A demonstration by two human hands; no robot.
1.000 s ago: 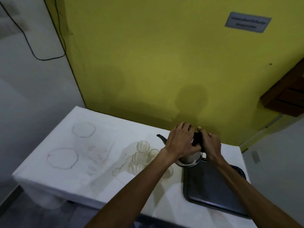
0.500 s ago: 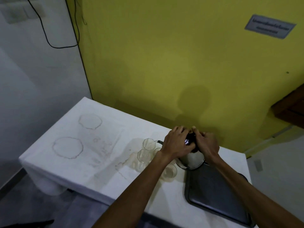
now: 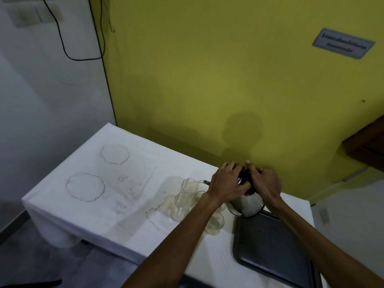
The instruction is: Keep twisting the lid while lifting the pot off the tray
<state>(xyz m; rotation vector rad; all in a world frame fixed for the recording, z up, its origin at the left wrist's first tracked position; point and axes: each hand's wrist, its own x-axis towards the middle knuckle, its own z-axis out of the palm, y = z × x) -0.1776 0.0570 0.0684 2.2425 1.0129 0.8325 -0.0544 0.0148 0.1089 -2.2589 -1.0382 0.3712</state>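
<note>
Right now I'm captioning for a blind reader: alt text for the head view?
Both hands, left hand and right hand, grip a tilted steel kettle, pouring from its spout into a glass among clear glasses on a stained white tablecloth, beside a dark tray.

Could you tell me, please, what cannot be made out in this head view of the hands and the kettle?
- Kettle: its top and handle are hidden under the left hand and right hand.
- Glasses: the left forearm covers some, so their count is unclear.
- Tray: cut off by the lower edge and crossed by the right forearm.
- Wall sign: its lettering is too blurred to read.
</note>
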